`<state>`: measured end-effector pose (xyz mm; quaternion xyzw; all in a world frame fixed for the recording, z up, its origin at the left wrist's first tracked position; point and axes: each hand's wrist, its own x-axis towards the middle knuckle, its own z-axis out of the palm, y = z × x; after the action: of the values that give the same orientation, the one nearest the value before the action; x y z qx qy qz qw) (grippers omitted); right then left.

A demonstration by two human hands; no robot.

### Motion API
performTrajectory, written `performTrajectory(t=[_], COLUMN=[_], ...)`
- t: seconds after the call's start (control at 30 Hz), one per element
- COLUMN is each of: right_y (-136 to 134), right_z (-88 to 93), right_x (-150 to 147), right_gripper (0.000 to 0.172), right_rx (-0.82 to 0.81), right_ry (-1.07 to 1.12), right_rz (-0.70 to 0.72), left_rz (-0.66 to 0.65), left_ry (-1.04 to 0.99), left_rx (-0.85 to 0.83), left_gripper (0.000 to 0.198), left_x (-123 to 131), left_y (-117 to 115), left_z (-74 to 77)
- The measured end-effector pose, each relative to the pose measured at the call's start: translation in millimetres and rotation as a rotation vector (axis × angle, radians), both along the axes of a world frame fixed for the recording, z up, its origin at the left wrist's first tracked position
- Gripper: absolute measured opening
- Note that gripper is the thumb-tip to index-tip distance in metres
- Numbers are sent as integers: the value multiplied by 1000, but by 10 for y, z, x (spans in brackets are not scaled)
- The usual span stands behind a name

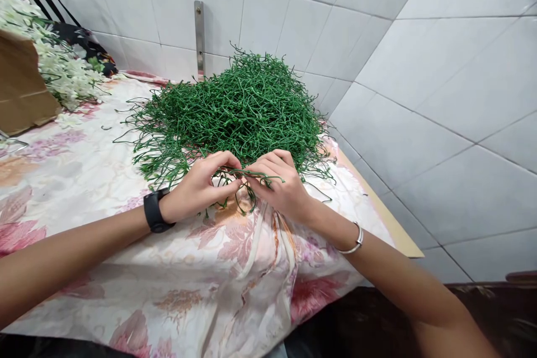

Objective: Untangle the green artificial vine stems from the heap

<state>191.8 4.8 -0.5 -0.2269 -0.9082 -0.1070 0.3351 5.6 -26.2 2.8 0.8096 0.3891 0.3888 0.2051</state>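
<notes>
Thin green artificial flower stems [264, 176] run between my two hands, close to the table's front edge. My left hand [205, 182], with a black band at the wrist, pinches them between thumb and fingers. From the other side my right hand [283, 184] has its fingers curled round the same stems; a silver bangle circles that forearm. The two sets of fingertips almost meet. Just beyond them rises a big tangled heap of green stems [251, 106], some strands spilling out towards my left wrist.
A floral cloth [84, 196] covers the table and hangs in folds at the front. White artificial flowers [62, 67] and a brown cardboard piece [25, 84] stand at the left. Tiled walls [440, 112] close off the back and right. A metal bracket [199, 39] is fixed behind the heap.
</notes>
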Motion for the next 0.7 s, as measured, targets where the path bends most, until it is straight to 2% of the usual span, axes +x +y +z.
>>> performTrajectory(t=[0.13,0.3,0.43,0.7], right_y=[-21,-38,-40,-20], right_z=[7,31,42,37], right_x=[-2,5,15,7], right_gripper=[12,14,14,14], right_rx=[-30,-104,-158,-189], right_ry=[19,53,53,12], right_rz=[39,91,105,136], left_rz=[-2,-64,-109,-51], left_ry=[0,15,-50,-20], left_rx=[-26,-30,-111,-60], left_gripper=[13,13,17,17], left_x=[6,-17,-15,8], left_y=[-7,-3,-12,-41], left_z=[4,7,24,31])
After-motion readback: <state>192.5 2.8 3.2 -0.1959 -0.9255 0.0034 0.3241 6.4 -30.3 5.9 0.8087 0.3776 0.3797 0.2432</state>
